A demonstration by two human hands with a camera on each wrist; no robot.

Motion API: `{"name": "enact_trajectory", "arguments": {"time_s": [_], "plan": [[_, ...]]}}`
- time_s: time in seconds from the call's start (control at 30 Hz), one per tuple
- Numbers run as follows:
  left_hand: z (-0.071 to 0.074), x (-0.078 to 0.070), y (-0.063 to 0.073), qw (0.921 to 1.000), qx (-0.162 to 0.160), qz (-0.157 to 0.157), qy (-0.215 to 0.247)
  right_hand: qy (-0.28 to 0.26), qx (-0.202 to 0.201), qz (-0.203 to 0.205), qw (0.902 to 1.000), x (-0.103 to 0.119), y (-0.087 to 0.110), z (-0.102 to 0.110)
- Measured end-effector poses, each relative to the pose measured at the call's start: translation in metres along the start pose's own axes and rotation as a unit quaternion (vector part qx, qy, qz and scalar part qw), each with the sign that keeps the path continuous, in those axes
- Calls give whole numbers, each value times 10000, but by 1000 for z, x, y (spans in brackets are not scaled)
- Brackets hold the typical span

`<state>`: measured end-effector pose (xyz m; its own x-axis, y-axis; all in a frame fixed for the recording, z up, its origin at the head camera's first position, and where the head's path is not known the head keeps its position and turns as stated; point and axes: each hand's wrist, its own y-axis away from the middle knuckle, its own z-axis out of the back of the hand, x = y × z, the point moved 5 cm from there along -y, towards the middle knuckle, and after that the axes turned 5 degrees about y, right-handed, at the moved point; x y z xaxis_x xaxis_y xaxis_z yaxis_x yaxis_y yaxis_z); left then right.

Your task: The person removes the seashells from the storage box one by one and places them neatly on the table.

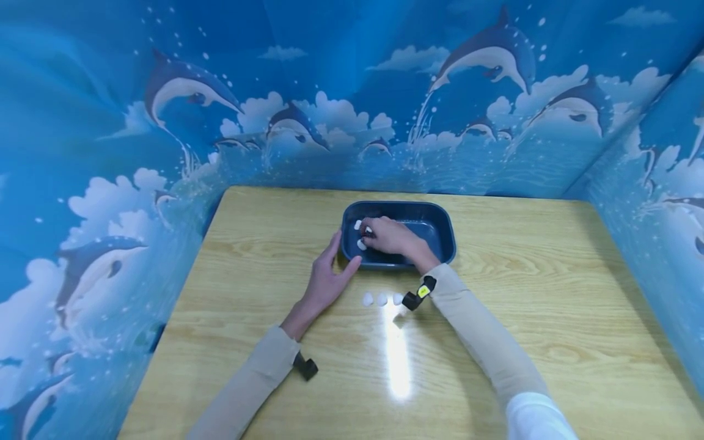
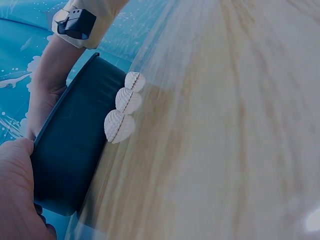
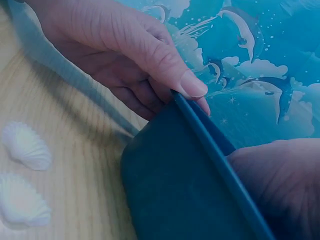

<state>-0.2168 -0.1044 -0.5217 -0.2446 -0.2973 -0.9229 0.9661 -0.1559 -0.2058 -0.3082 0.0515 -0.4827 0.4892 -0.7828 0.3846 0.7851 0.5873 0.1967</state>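
A dark blue plastic basin [image 1: 398, 264] stands on the wooden table. Spread around its left front corner, my left hand [image 1: 326, 280] rests straight fingers on the end wall, with the thumb at the front; in the right wrist view, the thumb [image 3: 192, 84] touches the rim. My right hand [image 1: 392, 235] reaches inside with curled fingers, a bit of white seashell showing at the fingertips. Two white seashells lie beside those fingers, one farther back [image 1: 358, 225] and one nearer [image 1: 361, 244]. The basin wall hides the right fingers in both wrist views.
Three ribbed white seashells [image 1: 382, 299] sit in a row on the table [image 1: 264, 244] in front of the basin, below the right wrist. A blue dolphin-print sheet [image 1: 341, 146] hangs behind and along the sides of the table. Glare crosses the tabletop near the shells.
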Motion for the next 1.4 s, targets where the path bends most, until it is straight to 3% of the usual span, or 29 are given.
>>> {"name": "enact_trajectory", "arguments": {"time_s": [0.1,0.2,0.7,0.93,1.4], "plan": [[0,1,1,10000,13,37,9,-67,108,456,9989,2,0,-4],[0,1,1,10000,12,-7,8,-21,127,571,9983,3,1,-5],[-1,1,0,10000,-24,-10,-73,-24,121,159,9998,-9,6,-6],[-1,2,0,9999,-70,11,-91,-72,13,491,9988,-13,9,-7],[0,1,-2,9999,-85,33,-111,-320,65,328,9989,-18,17,-5]]}}
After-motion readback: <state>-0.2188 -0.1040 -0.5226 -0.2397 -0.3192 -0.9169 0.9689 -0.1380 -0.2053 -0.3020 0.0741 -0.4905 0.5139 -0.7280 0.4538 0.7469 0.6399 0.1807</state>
